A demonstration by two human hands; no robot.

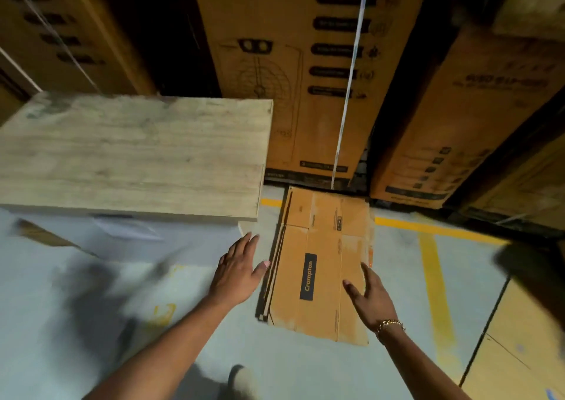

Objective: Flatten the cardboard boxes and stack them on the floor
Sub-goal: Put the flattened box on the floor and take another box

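Stacking step. We held our left hand and right hand open, empty, at the flattened stack on the floor; fetching another box seemed next.

Flattened boxes lie on floor, right of table.

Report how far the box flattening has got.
Done: several flattened brown cardboard boxes lie stacked on the grey floor. In hand: nothing; the left hand and right hand are open beside and over the stack. Left: unclear; no unflattened loose box shows.
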